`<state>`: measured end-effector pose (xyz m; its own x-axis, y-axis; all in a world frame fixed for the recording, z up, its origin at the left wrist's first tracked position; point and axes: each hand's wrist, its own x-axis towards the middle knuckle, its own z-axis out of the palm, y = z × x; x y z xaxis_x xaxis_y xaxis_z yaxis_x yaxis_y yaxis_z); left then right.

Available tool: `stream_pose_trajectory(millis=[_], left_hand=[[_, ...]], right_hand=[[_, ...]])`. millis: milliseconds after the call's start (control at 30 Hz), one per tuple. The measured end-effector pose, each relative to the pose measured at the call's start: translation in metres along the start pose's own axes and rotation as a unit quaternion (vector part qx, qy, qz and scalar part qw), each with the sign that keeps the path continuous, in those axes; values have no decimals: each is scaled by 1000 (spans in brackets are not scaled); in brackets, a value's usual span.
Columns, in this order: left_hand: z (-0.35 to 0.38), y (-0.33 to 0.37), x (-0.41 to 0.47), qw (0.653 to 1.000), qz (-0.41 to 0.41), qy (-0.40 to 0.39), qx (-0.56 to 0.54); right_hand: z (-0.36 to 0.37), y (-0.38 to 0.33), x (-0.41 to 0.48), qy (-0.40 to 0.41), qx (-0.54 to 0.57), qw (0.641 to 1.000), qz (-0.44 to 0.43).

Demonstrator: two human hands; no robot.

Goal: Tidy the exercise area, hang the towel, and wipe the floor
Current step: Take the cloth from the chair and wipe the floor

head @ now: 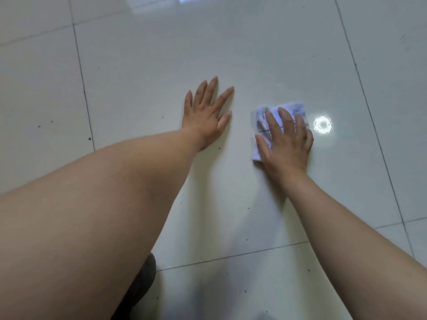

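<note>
A small white folded cloth (pixel 290 109) with thin dark lines lies flat on the glossy pale tile floor (pixel 138 77). My right hand (pixel 286 139) presses down on the cloth with its fingers spread over it, covering most of it. To the left of the cloth, about a hand's width away, my left hand (pixel 208 112) rests flat on the bare tile, palm down, fingers apart, holding nothing.
Dark grout lines cross the tiles. Small dark specks dot the floor around both hands. A bright round light reflection (pixel 322 124) shines just right of the cloth. A dark shape (pixel 143 285), perhaps a shoe or clothing, shows at the bottom under my left arm.
</note>
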<state>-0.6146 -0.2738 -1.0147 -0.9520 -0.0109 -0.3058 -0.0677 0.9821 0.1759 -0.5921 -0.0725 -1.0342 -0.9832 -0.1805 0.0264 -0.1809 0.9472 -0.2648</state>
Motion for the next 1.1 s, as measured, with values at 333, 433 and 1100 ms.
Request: stream_pose_trajectory(millis=[333, 433, 1100], left_hand=[[8, -3, 4, 999, 4, 47, 7], [10, -3, 4, 999, 0, 51, 4], [-20, -1, 9, 995, 6, -96, 24]], right_hand=[[0, -10, 62, 31, 33, 992, 115], [3, -10, 59, 65, 53, 987, 136], [9, -29, 15, 10, 50, 998, 23]])
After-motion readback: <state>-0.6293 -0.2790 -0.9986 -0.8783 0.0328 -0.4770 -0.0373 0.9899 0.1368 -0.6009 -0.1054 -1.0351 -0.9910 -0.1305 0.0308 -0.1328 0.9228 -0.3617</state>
